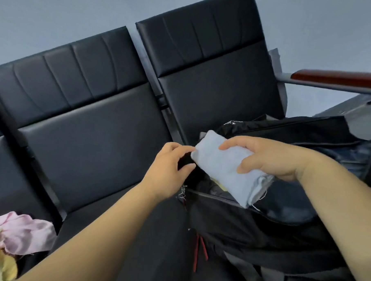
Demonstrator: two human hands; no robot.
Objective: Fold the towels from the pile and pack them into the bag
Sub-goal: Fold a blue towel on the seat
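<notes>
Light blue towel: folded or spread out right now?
Folded. The light blue towel is a compact rectangle with stacked layer edges showing at its lower end, gripped by the right hand over the open black bag.

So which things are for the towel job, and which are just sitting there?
For the job: folded blue towel, right hand holding it, left hand, black bag, pink and yellow towel pile.
Just lying about: black seats, wooden armrest.
</notes>
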